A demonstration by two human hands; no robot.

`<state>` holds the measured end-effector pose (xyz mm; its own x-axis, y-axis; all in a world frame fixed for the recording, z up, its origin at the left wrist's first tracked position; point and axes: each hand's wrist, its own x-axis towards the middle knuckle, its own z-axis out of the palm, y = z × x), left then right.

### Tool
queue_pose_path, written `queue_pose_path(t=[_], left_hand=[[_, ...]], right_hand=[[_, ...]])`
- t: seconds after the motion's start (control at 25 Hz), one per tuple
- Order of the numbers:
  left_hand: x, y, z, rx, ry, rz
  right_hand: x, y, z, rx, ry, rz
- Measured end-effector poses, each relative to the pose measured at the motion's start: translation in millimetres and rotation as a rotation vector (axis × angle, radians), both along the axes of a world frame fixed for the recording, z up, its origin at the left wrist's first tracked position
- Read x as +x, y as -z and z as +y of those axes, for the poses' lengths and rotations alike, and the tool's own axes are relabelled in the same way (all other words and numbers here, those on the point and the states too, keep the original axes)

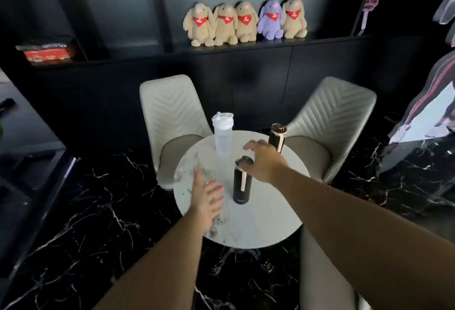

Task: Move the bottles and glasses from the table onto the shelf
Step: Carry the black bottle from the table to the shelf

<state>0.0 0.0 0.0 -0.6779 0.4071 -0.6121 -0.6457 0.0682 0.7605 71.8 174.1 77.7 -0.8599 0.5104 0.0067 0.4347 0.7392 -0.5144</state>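
Observation:
On the round white marble table (258, 226) stand a clear shaker bottle (222, 134) at the back, a black bottle (277, 137) at the back right and a nearer black bottle (242, 181) in the middle. A clear glass (209, 175) sits at the table's left side. My right hand (266, 161) hovers with spread fingers at the top of the nearer black bottle, thumb by its cap. My left hand (206, 196) is open, fingers apart, right beside the glass and partly hiding it. The dark shelf (270, 43) runs along the wall behind.
Several plush rabbits (246, 22) line the shelf's middle; a red box (49, 54) lies at its left. Two cream chairs (172, 122) (330, 122) stand behind the table, a third chair back (325, 272) at the near right. The floor is black marble.

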Motion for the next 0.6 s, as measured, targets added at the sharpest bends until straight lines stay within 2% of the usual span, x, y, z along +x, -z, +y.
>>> queue_pose_path(t=[0.16, 0.24, 0.44, 0.6], left_hand=[[5, 63, 44, -0.015, -0.162, -0.220], [2, 87, 61, -0.020, -0.188, -0.272], [4, 110, 89, -0.002, -0.197, -0.324], [7, 103, 98, 0.056, -0.208, -0.362]], right_hand=[[-39, 45, 21, 0.135, -0.101, -0.203], [-53, 65, 30, 0.178, -0.129, -0.257], [-59, 88, 40, 0.111, -0.189, -0.214], [-51, 69, 50, 0.190, -0.269, -0.168]])
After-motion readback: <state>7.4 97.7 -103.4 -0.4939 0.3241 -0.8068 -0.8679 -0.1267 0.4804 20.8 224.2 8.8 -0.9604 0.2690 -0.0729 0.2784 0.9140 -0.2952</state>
